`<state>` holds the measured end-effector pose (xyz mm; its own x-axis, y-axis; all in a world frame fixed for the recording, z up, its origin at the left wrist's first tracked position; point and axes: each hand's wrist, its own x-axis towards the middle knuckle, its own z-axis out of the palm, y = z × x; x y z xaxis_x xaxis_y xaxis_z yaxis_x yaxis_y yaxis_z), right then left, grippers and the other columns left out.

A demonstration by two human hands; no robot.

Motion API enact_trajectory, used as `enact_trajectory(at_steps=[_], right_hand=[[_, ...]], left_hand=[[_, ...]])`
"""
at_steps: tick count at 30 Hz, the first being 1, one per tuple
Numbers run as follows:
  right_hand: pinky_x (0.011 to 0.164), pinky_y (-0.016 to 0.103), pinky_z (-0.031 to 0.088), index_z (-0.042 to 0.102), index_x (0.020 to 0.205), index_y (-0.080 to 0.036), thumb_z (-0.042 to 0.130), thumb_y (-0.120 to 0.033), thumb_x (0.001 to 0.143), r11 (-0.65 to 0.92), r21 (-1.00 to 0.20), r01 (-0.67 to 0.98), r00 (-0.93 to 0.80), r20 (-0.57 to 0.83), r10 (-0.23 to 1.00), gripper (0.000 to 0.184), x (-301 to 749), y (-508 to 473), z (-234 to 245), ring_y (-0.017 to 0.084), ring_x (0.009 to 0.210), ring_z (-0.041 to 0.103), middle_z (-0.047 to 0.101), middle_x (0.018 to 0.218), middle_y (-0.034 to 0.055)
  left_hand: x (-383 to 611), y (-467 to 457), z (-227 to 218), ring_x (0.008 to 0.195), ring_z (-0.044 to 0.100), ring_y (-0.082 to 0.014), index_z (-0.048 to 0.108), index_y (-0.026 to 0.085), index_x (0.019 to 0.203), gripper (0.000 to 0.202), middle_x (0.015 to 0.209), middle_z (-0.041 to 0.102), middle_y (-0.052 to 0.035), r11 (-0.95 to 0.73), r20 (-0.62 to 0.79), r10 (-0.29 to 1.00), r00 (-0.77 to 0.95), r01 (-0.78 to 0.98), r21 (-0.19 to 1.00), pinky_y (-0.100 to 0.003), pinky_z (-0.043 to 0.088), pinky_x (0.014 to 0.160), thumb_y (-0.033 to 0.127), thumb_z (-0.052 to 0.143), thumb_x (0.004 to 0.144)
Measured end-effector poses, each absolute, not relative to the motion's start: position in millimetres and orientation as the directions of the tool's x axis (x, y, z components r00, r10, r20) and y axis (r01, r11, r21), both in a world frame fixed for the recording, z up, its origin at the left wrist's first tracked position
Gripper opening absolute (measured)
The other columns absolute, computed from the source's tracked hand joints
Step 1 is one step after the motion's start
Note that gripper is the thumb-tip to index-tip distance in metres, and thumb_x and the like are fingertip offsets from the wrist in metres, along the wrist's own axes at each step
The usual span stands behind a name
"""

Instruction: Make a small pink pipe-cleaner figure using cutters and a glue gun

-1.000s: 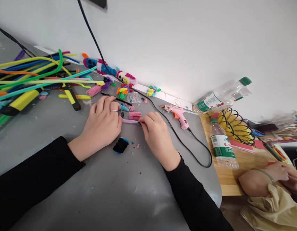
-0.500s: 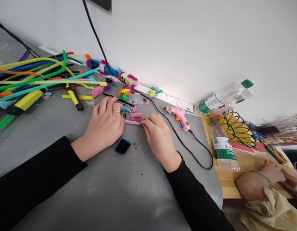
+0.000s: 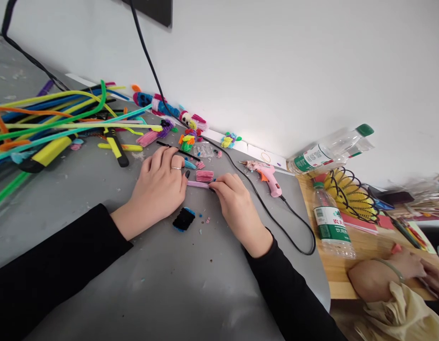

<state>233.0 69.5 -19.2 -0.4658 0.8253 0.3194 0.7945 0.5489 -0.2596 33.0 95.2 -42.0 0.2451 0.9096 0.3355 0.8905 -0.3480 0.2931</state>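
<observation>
A black-and-blue piece (image 3: 184, 219) lies nearest on the grey worktop (image 3: 162, 293). Just beyond, the right hand (image 3: 237, 206) pinches one end of a lilac strip (image 3: 198, 184); the left hand (image 3: 160, 182) covers the other, its grip hidden. Positioning the strip appears underway, the next move calling for steadiness. Farther off: a pink ribbed piece (image 3: 204, 176), then a glue gun (image 3: 267, 177).

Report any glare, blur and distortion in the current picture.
Head view, throughout: pale sheen on the gray tabletop near the bottom edge; left hand and right hand fairly crisp, the co-worker's hands at far right softer; the nearest water bottle leans, perhaps from wide-angle distortion.
</observation>
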Motion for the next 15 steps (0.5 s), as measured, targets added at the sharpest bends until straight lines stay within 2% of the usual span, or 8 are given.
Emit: enact_trajectory(at_steps=[6,10,15], right_hand=[[0.084,0.037,0.054,0.071,0.117,-0.013,0.043,-0.003,0.102,0.564,-0.130,0.816,-0.506,0.312,0.804,0.032,231,59,-20,0.025,0.097,0.054,0.066,0.111,0.0152],[0.084,0.041,0.055,0.069,0.123,-0.012,0.041,-0.002,0.101,0.565,-0.010,0.825,-0.540,0.284,0.793,0.038,228,56,-22,0.028,0.097,0.053,0.066,0.113,0.0169],[0.087,0.043,0.055,0.067,0.127,-0.008,0.042,-0.001,0.098,0.569,0.036,0.821,-0.555,0.280,0.783,0.039,225,55,-22,0.030,0.101,0.053,0.065,0.114,0.0184]], left_hand=[[32,95,-44,0.142,0.046,-0.0473,0.062,0.009,0.123,0.036,0.145,0.055,-0.0307,-0.355,0.355,0.902,0.246,0.890,0.286,-0.066,0.043,0.108,0.021,0.038,0.097],[32,95,-44,0.141,0.046,-0.0487,0.062,0.006,0.122,0.037,0.144,0.055,-0.0329,-0.361,0.361,0.897,0.254,0.894,0.267,-0.067,0.043,0.106,0.021,0.038,0.098],[33,95,-43,0.142,0.046,-0.0479,0.062,0.005,0.120,0.035,0.145,0.055,-0.0325,-0.345,0.345,0.905,0.247,0.902,0.259,-0.065,0.044,0.107,0.020,0.038,0.098]])
